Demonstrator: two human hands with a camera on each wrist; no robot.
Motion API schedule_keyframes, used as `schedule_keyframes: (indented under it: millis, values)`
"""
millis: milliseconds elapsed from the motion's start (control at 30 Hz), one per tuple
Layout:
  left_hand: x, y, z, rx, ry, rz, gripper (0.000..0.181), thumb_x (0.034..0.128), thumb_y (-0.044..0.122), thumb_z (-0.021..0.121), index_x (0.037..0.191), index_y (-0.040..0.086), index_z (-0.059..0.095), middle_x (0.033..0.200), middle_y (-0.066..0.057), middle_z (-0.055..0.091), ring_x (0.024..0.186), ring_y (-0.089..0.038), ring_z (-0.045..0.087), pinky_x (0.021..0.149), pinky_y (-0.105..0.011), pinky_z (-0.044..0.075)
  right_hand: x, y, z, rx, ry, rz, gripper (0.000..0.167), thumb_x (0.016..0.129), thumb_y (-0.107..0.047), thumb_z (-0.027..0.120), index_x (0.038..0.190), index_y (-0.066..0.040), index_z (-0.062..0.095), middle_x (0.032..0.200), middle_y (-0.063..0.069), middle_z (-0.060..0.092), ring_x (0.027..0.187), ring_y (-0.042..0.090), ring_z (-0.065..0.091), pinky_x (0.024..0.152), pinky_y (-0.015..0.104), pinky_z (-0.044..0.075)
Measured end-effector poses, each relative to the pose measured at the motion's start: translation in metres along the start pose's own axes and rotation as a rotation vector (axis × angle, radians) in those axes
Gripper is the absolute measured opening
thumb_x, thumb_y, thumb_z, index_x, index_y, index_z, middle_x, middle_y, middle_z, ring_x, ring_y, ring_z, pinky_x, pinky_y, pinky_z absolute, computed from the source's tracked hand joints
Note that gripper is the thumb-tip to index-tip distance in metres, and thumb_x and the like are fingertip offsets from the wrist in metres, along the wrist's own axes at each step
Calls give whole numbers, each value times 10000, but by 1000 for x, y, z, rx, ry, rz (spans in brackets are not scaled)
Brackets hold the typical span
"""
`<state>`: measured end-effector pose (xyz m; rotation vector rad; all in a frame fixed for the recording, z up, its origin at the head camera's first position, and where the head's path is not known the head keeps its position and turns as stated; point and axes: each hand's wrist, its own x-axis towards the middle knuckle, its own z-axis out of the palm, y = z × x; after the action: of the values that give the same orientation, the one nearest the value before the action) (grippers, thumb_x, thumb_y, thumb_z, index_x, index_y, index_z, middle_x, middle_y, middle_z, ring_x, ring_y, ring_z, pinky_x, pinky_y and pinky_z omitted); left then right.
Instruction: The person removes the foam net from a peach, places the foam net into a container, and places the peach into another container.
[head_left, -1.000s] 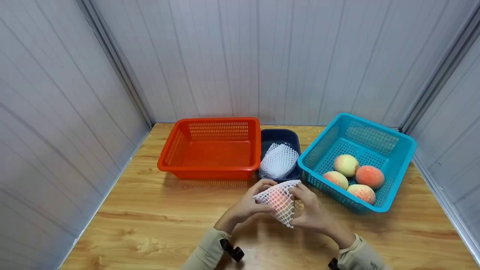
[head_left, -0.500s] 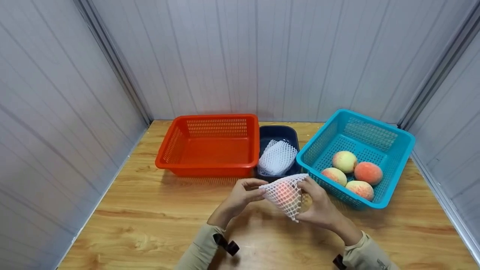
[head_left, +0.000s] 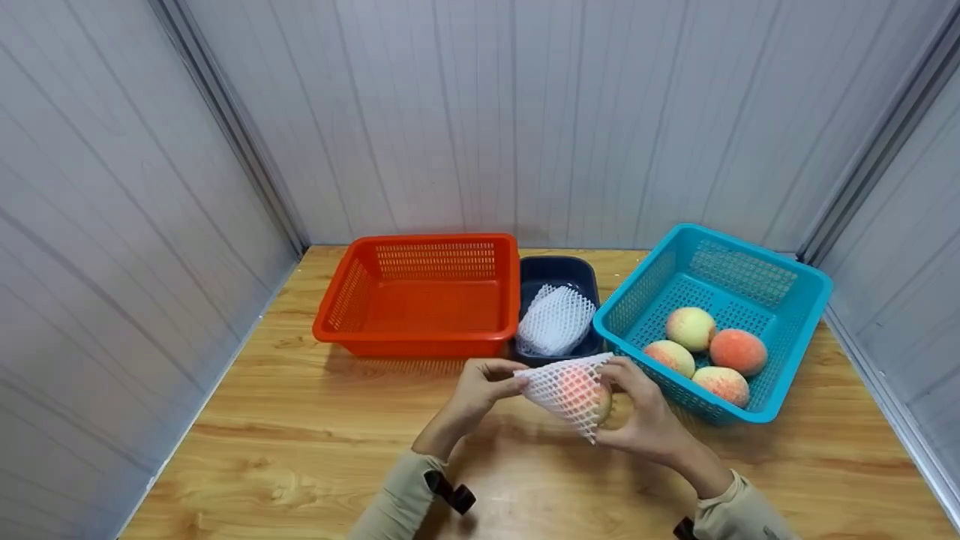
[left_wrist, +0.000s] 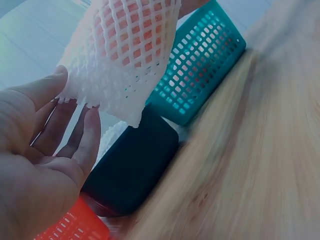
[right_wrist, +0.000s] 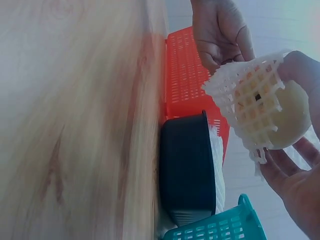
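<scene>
Between the two hands, above the table, is a peach (right_wrist: 294, 116) partly inside a white foam net sleeve (head_left: 556, 388). My left hand (head_left: 472, 397) pinches the closed left end of the sleeve between thumb and fingertips; the left wrist view shows this pinch at the net's edge. On the other side, my right hand (head_left: 645, 420) grips the peach and the sleeve's open edge, thumb below and fingers above. In the right wrist view the peach's pale side sticks out of the net toward the right palm.
An orange-red basket (head_left: 417, 346) stands at the back left. Beside it, a dark blue tray (head_left: 559, 264) holds more white foam nets (head_left: 556, 321). The turquoise basket (head_left: 814, 330) at right contains several peaches (head_left: 739, 352). Walls (head_left: 480, 120) enclose the wooden table (head_left: 300, 450).
My left hand has shifted from around the netted peach to the sleeve's left end. The sleeve is stretched leftward, and more of the peach shows at its right side.
</scene>
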<state>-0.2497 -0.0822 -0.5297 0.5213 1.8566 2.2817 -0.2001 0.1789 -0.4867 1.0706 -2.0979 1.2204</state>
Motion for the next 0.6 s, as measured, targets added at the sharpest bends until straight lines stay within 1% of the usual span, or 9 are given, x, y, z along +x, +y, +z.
schedule_keyframes:
  millis: [100,167,233,367,500,600]
  values:
    - [-2,-3,-1,8,7,-3,235,838,-34,714,1036,-154,669,903,-89,717,785,-167,644,740,-300,541,-1,-9,-4,9,-4,26,699,457,45,891,1090,65,598,1072,179,561,953,250,544,787,220,504]
    - [-2,-2,-3,10,14,-1,231,840,-33,713,1034,-150,673,910,-101,717,789,-175,646,742,-306,543,1,-11,-8,3,-16,43,699,480,39,901,1109,61,595,1100,182,561,975,248,548,787,237,517]
    - [-1,-1,-4,15,23,-8,221,841,-34,712,1031,-142,679,911,-103,717,790,-179,648,745,-308,546,1,-12,-11,9,-21,49,709,490,42,906,1126,63,593,1128,193,562,992,254,552,789,246,524]
    - [-1,1,-5,25,37,-27,207,849,-47,698,1032,-141,680,900,-91,717,787,-178,648,748,-308,548,0,-11,-18,28,-14,64,728,494,56,905,1152,52,594,1162,201,568,1021,284,553,835,221,500]
    - [-2,0,-7,31,40,-43,213,854,-68,681,1045,-162,664,894,-75,716,785,-170,644,751,-309,548,-2,-11,-22,36,-13,83,740,505,54,911,1173,39,592,1177,188,571,1027,291,555,832,224,504]
    - [-4,3,-8,43,39,-53,215,853,-74,680,1046,-166,661,892,-69,717,780,-163,646,749,-307,549,-4,-11,-24,27,-16,87,742,510,47,917,1177,38,592,1179,187,575,1038,298,556,842,219,500]
